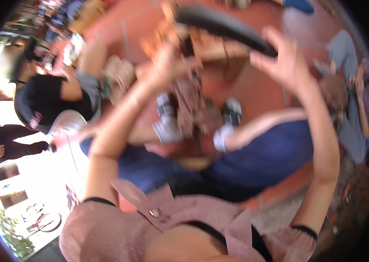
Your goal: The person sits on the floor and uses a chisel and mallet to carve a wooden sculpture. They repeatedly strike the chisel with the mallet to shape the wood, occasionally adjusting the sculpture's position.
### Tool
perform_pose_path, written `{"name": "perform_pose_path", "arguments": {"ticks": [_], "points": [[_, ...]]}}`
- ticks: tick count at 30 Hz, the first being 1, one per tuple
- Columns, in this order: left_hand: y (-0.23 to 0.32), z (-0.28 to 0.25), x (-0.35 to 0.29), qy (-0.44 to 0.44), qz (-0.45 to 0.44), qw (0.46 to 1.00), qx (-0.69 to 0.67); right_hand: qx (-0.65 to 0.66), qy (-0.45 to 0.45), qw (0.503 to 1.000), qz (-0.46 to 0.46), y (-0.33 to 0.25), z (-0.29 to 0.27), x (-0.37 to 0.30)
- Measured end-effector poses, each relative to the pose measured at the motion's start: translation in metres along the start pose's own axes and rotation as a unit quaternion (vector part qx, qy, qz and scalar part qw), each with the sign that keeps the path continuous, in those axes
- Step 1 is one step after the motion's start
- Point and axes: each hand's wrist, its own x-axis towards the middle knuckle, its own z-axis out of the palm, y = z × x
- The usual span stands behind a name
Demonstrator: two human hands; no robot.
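I see right hand [287, 63] pinching dark curved object [226, 28] at one end—left hand [165, 67] spread by other, contact unclear. Open room between forearms [322, 126].

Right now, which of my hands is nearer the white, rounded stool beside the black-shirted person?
Left. Your left hand is to the right of the stool; your right hand is much farther right, holding the right end of the long, dark, curved object.
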Motion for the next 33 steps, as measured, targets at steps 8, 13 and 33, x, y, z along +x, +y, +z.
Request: {"name": "perform_pose_path", "arguments": {"ticks": [8, 13, 33], "points": [[-0.009, -0.001, 0.043, -0.103, -0.013, 0.994, 0.026, 0.140, -0.009, 0.986, 0.092, 0.006, 0.023, 0.018], [-0.014, 0.005, 0.038, -0.077, 0.015, 0.996, 0.040, 0.073, -0.047, 0.991, 0.102, 0.008, 0.022, 0.018], [-0.035, 0.063, -0.078, -0.077, -0.054, 0.987, 0.128, 0.092, -0.062, 0.990, 0.090, 0.003, 0.019, 0.007]]}}
